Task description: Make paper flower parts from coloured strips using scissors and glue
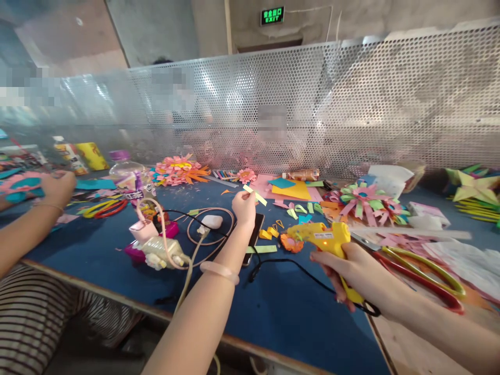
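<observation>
My left hand [244, 209] pinches a pale yellow-green paper strip [259, 196] above the middle of the blue table. In my right hand [351, 273] is a yellow hot glue gun [324, 237], its nozzle pointing left and a small orange light lit on its side. Just under the nozzle lies an orange paper flower [291, 242]. Folded yellow paper pieces [269, 233] sit beside it. A dark phone [255, 229] lies partly behind my left wrist, and another pale green strip [261, 249] rests at its lower end.
Red-and-yellow-handled scissors [422, 276] lie right of my right hand. A power strip with cables [160, 250] and a purple-capped bottle [128, 177] stand left. Paper flowers [179, 169] line the perforated metal screen [273, 104]. Another person's hand [58, 187] holds paper at far left.
</observation>
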`<state>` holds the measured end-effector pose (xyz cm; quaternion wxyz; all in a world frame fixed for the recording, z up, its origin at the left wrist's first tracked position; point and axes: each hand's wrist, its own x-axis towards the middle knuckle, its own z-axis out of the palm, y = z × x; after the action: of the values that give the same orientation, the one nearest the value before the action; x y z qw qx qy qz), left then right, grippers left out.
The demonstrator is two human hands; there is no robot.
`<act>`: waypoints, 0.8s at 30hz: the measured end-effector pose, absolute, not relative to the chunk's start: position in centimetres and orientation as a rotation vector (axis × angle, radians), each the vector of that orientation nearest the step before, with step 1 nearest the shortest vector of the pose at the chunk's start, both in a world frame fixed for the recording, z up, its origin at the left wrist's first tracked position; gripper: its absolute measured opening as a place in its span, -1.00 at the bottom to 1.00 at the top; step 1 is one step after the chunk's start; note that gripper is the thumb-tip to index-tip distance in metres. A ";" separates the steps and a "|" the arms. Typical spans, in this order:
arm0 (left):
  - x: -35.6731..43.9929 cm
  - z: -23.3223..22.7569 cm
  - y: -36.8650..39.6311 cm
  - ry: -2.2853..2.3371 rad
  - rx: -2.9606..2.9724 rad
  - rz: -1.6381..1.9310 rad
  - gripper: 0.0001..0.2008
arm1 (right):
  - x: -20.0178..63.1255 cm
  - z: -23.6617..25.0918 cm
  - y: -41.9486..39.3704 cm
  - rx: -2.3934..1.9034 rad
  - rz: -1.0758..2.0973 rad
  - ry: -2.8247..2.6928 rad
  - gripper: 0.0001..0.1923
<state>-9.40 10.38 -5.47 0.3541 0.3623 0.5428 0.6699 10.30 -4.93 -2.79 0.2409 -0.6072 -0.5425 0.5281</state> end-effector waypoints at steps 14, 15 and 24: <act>-14.1 3.1 6.7 0.676 0.669 2.174 -0.95 | 5.3 7.9 1.1 -0.969 1.464 -0.991 -0.95; -14.0 3.6 6.1 0.606 0.704 2.158 -0.96 | 4.4 9.0 2.6 -0.939 1.472 -1.007 -0.92; -13.9 4.4 4.0 0.224 0.925 1.957 -0.81 | -2.0 17.4 9.9 -0.676 1.167 -1.261 -0.63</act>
<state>-13.90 4.02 4.35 0.4642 0.3763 0.0910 0.7966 -2.05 9.86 17.35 0.6034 -0.2919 -0.5445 0.5042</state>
